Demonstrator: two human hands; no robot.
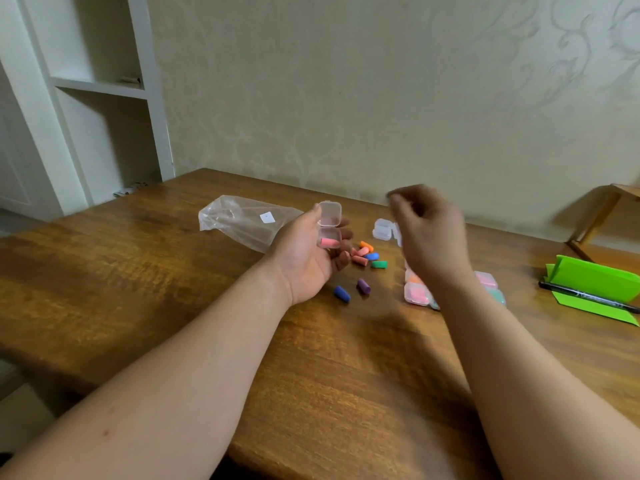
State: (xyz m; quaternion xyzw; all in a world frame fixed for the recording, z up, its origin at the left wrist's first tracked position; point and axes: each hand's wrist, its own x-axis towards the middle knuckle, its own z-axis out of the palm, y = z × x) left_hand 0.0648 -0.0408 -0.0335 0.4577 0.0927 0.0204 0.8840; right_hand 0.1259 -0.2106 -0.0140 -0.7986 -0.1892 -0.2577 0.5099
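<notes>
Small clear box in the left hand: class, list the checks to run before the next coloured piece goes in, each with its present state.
1. The left hand grips the small clear box: ok.
2. Its lid stands open: ok.
3. A pink piece lies inside: ok.
4. The right hand holds the next piece: cannot tell, blurred.
5. More loose pieces lie on the table: ok.

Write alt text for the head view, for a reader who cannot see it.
The left hand holds a small clear box open, one pink plug inside; the blurred right hand hovers above the wooden table, fingers curled. Loose coloured plugs, filled boxes and a plastic bag lie nearby.
</notes>
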